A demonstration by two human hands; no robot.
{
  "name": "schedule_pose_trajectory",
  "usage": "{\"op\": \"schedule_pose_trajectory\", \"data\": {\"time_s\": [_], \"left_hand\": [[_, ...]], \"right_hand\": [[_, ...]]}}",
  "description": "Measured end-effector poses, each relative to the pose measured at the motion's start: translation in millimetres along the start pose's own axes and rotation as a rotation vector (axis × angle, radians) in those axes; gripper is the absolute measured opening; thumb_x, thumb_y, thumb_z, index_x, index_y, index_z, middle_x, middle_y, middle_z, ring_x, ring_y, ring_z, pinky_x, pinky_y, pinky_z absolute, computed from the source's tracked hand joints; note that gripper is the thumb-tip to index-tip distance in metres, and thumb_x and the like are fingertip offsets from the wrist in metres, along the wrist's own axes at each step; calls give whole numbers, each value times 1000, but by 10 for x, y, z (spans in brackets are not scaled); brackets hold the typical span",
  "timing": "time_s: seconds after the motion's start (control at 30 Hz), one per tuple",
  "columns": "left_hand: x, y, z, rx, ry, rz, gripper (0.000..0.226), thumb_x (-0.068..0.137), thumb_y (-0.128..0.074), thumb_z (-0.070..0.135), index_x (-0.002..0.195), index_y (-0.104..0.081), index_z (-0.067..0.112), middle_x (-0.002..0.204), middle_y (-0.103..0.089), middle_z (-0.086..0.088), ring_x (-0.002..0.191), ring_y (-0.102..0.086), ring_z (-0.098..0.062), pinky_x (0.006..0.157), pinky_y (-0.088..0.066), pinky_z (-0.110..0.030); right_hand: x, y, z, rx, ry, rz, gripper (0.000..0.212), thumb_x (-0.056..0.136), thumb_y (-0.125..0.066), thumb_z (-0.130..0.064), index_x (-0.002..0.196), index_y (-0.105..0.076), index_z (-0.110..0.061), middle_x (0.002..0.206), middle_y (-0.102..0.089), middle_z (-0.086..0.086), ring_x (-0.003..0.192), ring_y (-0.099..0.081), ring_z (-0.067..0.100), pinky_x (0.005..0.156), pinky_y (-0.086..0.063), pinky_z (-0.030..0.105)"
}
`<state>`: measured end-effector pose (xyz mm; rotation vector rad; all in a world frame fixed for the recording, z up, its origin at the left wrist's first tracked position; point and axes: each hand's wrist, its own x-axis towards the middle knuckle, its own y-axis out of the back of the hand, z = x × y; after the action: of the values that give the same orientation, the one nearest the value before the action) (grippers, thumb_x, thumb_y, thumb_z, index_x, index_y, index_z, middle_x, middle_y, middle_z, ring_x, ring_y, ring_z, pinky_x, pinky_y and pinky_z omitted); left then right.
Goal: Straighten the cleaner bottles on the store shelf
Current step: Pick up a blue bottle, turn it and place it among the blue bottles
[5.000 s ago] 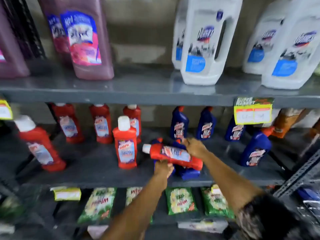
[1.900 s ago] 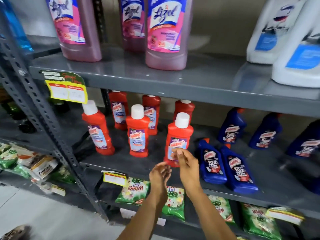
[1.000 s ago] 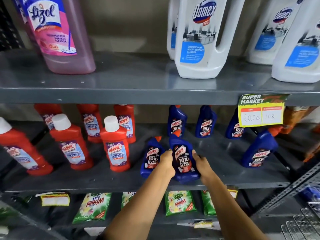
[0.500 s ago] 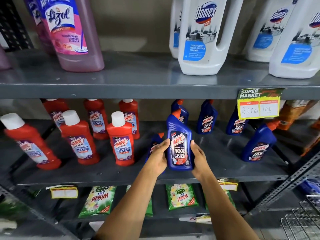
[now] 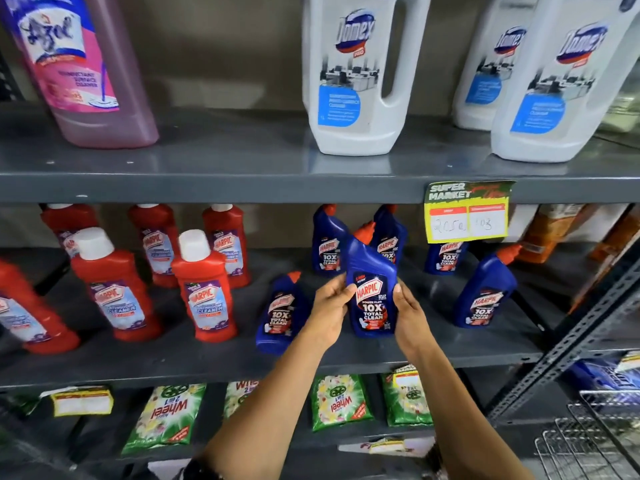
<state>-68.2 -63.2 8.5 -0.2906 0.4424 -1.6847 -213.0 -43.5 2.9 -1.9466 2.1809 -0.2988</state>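
A blue Harpic bottle (image 5: 371, 292) with an orange-red cap is upright between both my hands on the middle grey shelf (image 5: 214, 358). My left hand (image 5: 330, 306) grips its left side and my right hand (image 5: 408, 311) its right side. Another blue bottle (image 5: 280, 315) stands just left of my left hand, leaning slightly. Three more blue bottles (image 5: 327, 242) line the back of the shelf, and one (image 5: 485, 292) leans at the right. Several red Harpic bottles (image 5: 204, 289) stand on the left half.
Above, the upper shelf (image 5: 242, 181) carries a pink Lizol bottle (image 5: 79, 71) and white Domex jugs (image 5: 356, 74). A yellow price tag (image 5: 467, 213) hangs from its edge. Green detergent packets (image 5: 166, 417) lie on the lowest shelf. A slotted metal upright (image 5: 581, 323) and wire racks (image 5: 595, 434) are at the right.
Both hands lifted the blue bottle from its low spot at the shelf front, stood it upright, and shifted it slightly right and back. The camera view also moved a little.
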Motion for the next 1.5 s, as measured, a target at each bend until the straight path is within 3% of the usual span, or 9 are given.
{"op": "schedule_pose_trajectory", "data": {"time_s": [0.13,0.47,0.73,1.03,1.1,1.2,1.27,1.37,1.5], "left_hand": [[155,-350,-241,13,14,3,35,91,-46,-3,125,-53,-1,105,-68,-4,90,-67,-10,75,-55,-20],[408,-821,-521,89,52,16,36,90,-48,-7,125,-52,4,112,-64,-6,99,-63,-13,79,-55,-20],[340,-758,-518,296,13,60,36,86,-60,3,121,-57,8,118,-65,-7,101,-61,-12,84,-52,-19],[79,138,-30,691,-292,737,31,89,-46,1,115,-62,4,116,-66,-14,107,-60,-26,88,-41,-24],[49,425,61,832,-199,824,32,90,-47,6,118,-59,3,121,-60,-18,112,-56,-33,91,-42,-34],[36,806,96,950,187,897,39,89,-49,23,122,-52,2,131,-52,-21,122,-48,-38,102,-37,-45],[47,988,113,775,349,854,42,89,-48,28,122,-52,1,130,-55,-23,118,-53,-40,100,-42,-47],[58,1125,224,461,321,748,36,91,-42,14,117,-57,-7,120,-62,-26,106,-61,-42,87,-52,-44],[13,1276,341,317,412,588,42,95,-37,10,134,-45,-3,137,-51,-19,123,-53,-33,79,-43,-29]], "right_hand": [[100,328,-40,-13,15,51,33,100,-35,-27,129,-49,-21,111,-67,0,95,-67,16,70,-59,25],[273,784,-62,44,-12,196,37,101,-31,-23,136,-41,-15,119,-59,9,93,-64,12,63,-57,18],[259,720,78,-8,6,382,35,100,-34,-27,130,-50,-15,115,-60,6,95,-61,14,68,-51,21],[59,108,472,-167,11,1134,32,95,-44,-14,121,-51,2,127,-49,29,117,-47,42,100,-37,45],[-1,-217,579,-249,25,1098,29,93,-46,-12,118,-52,2,124,-50,31,116,-46,44,99,-34,48],[-14,-715,797,-217,-69,666,15,94,-45,-10,101,-56,-17,118,-58,28,100,-57,37,87,-44,44],[41,-958,880,-292,-235,424,15,95,-45,-16,101,-58,-19,117,-61,21,99,-59,34,84,-44,39],[181,-1208,858,-434,-438,311,35,96,-44,-20,120,-56,2,108,-59,16,112,-56,38,80,-39,32],[275,-1312,838,-465,-499,218,41,89,-55,-27,117,-59,3,119,-63,19,109,-60,38,89,-49,42]]}}
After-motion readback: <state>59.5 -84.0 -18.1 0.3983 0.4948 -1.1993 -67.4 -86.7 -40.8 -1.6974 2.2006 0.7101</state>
